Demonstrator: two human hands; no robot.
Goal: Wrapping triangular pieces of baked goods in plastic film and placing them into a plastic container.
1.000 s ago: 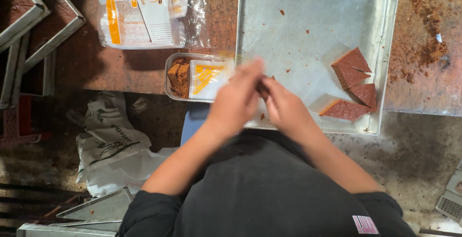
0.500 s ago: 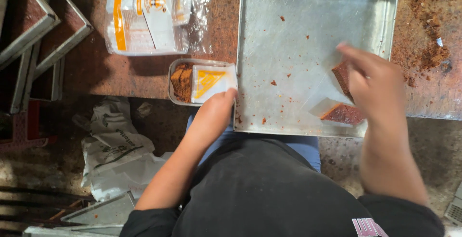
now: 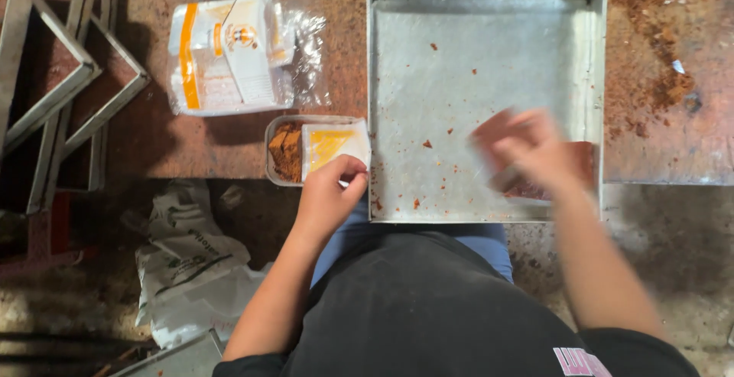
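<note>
While the left hand [image 3: 330, 193] pinches a white-and-orange paper wrapper [image 3: 333, 146] in a small clear tray [image 3: 277, 128], a reddish-brown slab [image 3: 497, 136] is grasped by the blurred right hand [image 3: 539, 151] over the square metal pan [image 3: 482, 48].

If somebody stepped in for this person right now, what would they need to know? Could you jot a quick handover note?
Left hand: fingers pinching the edge of a white and yellow wrapper lying in the small tray, beside a brown block.
Right hand: blurred over the big metal tray, on a brown piece near its lower right corner; grip cannot be told.
Done: big tray mostly bare apart from crumbs.
Left: brown pieces remain in both trays; a bag of wrappers sits on the table beyond the small tray.
</note>
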